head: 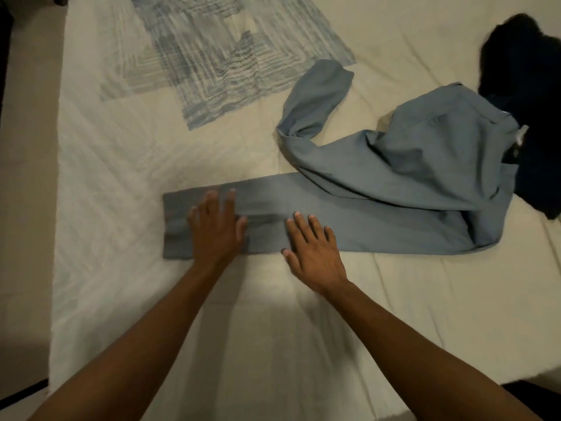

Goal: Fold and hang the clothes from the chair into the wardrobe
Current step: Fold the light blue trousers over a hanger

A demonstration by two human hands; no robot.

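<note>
Grey-blue cloth trousers [379, 189] lie spread across a bed covered by a cream quilted bedspread [121, 183]. One leg is laid out flat and straight beneath both hands, its hem end reaching just past the left hand [214, 227]. That hand rests palm down on the leg near the hem, fingers spread and flat, gripping nothing. The right hand [312, 247] lies just beside it, also palm down and spread, its fingers on the cloth and its heel at the near edge of the leg; it too holds nothing. The two hands are close but apart, with a strip of the leg showing between them.

Beyond and to the right of the right hand, the waist part of the trousers sits bunched and creased, and the other leg curls away in a twisted loop farther from the person. A black garment [528, 110] lies in a heap at the far right, touching the waist of the trousers. Ahead of the left hand, well apart from it, a blue-and-white striped patch [230, 56] marks the bedspread.
</note>
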